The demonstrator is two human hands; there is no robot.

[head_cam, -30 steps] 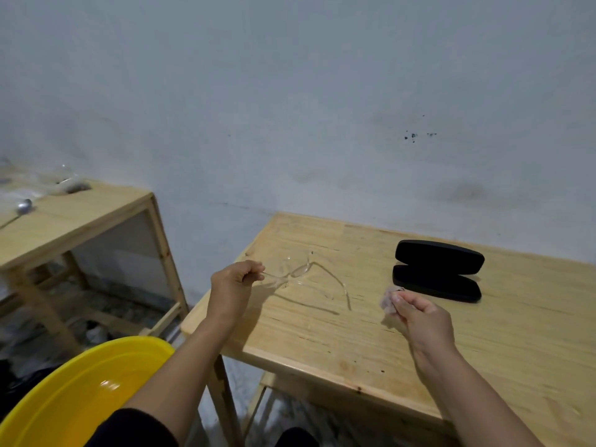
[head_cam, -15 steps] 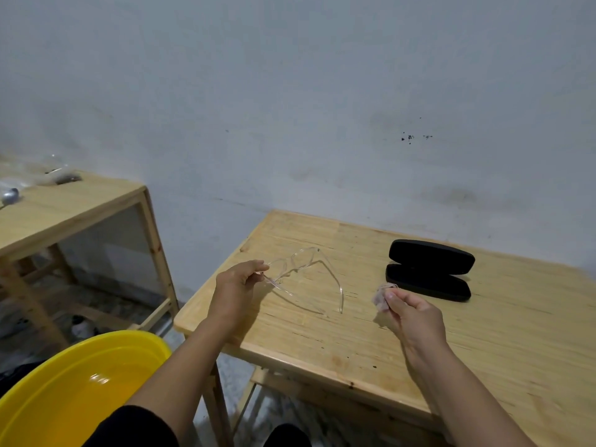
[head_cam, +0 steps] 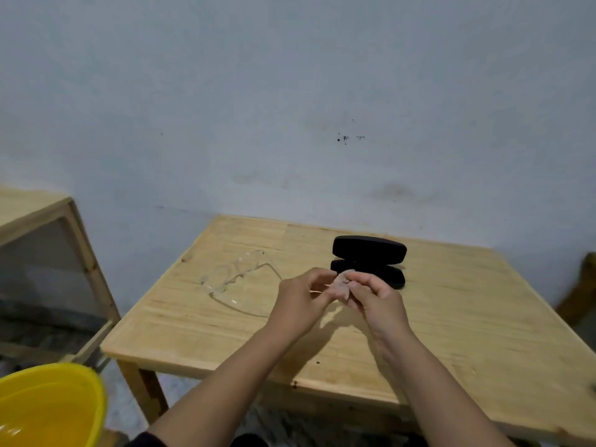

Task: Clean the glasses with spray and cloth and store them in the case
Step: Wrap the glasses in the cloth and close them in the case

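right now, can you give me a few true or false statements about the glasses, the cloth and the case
1. The clear glasses lie on the wooden table, in neither hand. True.
2. Both the left hand and the right hand hold the small cloth. True.
3. The black glasses case is shut. False: it is open.
4. The glasses are inside the case. False: they lie to its left.
5. A yellow basin stands on the table. False: it is lower left, off the table.
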